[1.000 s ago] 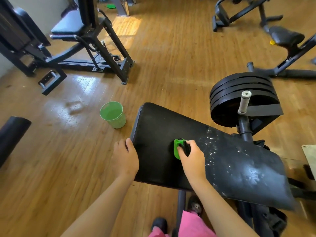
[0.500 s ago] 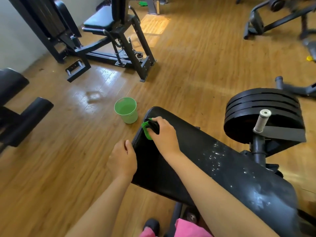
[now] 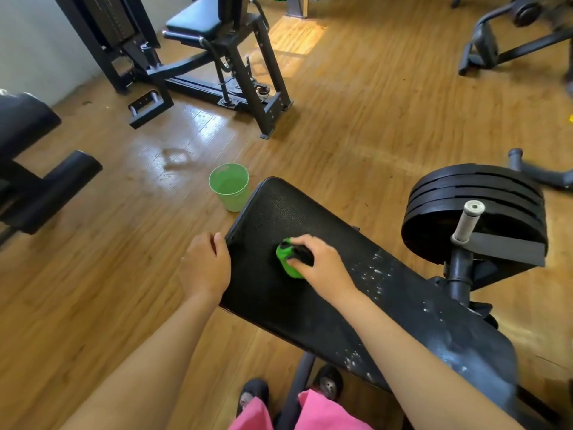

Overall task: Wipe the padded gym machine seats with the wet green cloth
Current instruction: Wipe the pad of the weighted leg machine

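A long black padded bench seat (image 3: 279, 212) runs from the centre to the lower right, with white wet specks on its right half. My right hand (image 3: 322, 266) presses a bunched green cloth (image 3: 286, 259) onto the left part of the pad. My left hand (image 3: 206, 265) grips the pad's left edge, thumb curled over the rim. Another machine with a dark padded seat (image 3: 192, 21) stands at the top left.
A green plastic bucket (image 3: 231, 189) with water stands on the wooden floor just beyond the bench's left end. A stack of black weight plates (image 3: 477, 197) with a grey handle (image 3: 468, 220) sits to the right. Black padded rollers (image 3: 59, 187) lie at the left. My feet are under the bench.
My right hand slid the green cloth from the pad's far left corner back toward the middle of the pad. My left hand stayed on the left edge.
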A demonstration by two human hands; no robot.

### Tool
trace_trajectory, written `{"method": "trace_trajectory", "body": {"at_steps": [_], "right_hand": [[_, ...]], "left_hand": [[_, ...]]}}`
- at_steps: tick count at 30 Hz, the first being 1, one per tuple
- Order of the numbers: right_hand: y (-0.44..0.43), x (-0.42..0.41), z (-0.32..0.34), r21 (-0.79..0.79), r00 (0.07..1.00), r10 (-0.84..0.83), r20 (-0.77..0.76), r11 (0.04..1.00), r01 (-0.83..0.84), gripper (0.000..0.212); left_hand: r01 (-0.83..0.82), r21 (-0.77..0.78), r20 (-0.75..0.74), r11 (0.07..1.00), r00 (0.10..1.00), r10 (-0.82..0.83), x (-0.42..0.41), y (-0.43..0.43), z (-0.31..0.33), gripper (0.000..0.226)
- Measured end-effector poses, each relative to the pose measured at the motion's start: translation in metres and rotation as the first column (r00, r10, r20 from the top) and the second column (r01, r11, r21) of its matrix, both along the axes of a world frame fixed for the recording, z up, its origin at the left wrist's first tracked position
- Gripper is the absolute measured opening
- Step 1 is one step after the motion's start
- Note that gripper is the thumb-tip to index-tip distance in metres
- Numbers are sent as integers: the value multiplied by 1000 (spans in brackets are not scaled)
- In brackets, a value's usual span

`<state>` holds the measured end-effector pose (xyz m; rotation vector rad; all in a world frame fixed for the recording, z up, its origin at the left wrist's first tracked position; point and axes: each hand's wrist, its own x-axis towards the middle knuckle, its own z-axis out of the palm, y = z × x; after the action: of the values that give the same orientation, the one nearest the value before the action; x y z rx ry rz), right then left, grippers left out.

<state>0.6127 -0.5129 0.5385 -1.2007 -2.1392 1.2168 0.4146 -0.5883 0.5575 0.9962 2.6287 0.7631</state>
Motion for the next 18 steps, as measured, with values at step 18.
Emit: {"method": "trace_trajectory", "body": {"at_steps": [18], "right_hand": [[77, 72, -14, -30, 887, -453, 87, 889, 456, 24]], "left_hand": [[-82, 27, 97, 996, 992, 79, 6, -7, -5, 33]]}}
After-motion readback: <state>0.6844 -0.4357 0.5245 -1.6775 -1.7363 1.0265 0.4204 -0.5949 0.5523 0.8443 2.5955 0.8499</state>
